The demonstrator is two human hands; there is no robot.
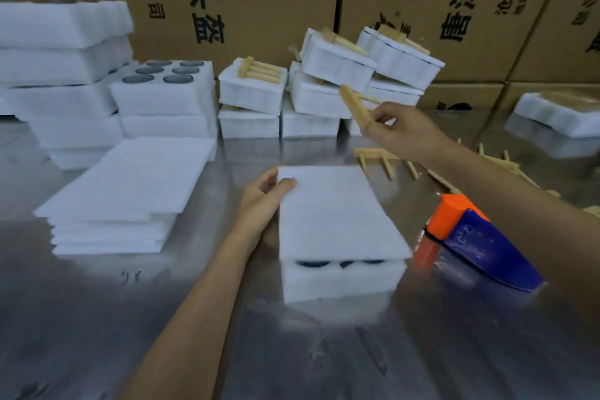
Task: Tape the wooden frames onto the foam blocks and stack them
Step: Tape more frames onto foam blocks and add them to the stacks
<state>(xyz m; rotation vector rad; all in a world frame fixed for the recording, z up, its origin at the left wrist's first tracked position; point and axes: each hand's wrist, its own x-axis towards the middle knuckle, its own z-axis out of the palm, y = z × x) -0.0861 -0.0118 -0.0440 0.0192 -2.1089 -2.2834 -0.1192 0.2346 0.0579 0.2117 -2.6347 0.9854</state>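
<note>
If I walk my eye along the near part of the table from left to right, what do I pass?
Stack of foam sheets → left hand gripping the foam block → orange and blue tape dispenser.

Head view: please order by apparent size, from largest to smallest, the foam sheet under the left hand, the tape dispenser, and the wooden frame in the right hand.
1. foam sheet
2. tape dispenser
3. wooden frame, though it is farther away.
</note>
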